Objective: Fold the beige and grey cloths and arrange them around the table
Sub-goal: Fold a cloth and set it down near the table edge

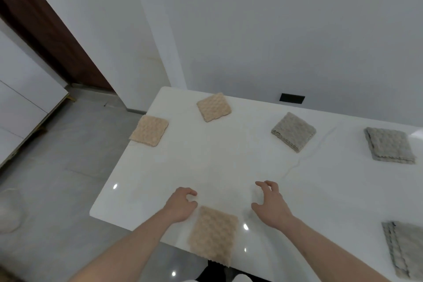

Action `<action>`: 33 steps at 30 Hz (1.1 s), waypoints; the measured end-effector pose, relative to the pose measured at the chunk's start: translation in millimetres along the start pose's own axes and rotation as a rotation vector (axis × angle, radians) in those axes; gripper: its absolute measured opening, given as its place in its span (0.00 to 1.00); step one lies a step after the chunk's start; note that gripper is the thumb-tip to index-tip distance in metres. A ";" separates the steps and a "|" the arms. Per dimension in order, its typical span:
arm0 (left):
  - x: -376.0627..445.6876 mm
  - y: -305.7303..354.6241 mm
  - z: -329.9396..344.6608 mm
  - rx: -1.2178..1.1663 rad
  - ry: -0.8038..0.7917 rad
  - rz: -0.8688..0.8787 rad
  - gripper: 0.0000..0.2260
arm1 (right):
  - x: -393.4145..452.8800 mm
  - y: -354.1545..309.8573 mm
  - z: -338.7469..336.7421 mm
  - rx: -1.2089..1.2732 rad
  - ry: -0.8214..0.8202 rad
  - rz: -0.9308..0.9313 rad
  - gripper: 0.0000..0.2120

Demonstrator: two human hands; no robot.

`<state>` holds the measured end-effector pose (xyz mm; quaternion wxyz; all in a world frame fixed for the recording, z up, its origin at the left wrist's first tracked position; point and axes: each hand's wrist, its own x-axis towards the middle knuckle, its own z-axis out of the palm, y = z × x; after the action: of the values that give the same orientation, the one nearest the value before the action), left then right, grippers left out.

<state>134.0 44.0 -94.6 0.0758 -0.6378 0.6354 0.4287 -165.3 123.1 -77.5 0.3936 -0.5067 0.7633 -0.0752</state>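
A white marble-look table (219,167) carries six folded cloths, and every place below is given from this table.

At its far left edge lies a folded beige cloth (149,130), one corner reaching just past the rim. Just right of that, near the far left corner of the table, a second folded beige cloth (214,107) lies flat and turned at an angle.

At the near edge, left of the middle, the left hand (180,205) hovers over the tabletop with fingers loosely curled, thumb and fingertips apart, holding nothing. Its heel sits just beside the upper left corner of a third folded beige cloth (214,233); whether it touches the cloth cannot be told. That cloth lies at the near edge, its lower end hanging slightly over the rim.

Right of that cloth, the right hand (271,204) is raised just above the tabletop, fingers spread and gently bent, gripping nothing and clear of the cloth.

Along the far side of the table, right of middle, a folded grey cloth (293,131) lies turned like a diamond. Further right, another folded grey cloth (389,145) lies flat. At the near right of the table, a third folded grey cloth (404,252) is cut off by the picture's edge.
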 end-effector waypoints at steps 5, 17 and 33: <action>5.0 -23.3 -29.0 0.009 0.127 -0.085 0.19 | 16.5 -21.1 4.6 -0.018 -0.051 -0.068 0.32; 46.4 -91.3 -144.2 0.408 0.140 -0.168 0.28 | 7.1 -65.2 71.5 -0.052 -0.140 0.003 0.32; 180.6 -133.5 -240.7 0.754 -0.095 -0.045 0.32 | -5.3 -159.6 143.2 -0.039 0.060 0.328 0.26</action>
<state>327.7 -220.9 -121.1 0.3440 -0.5583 0.7301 0.1922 46.6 92.4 -89.9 0.3677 -0.3802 0.8486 -0.0101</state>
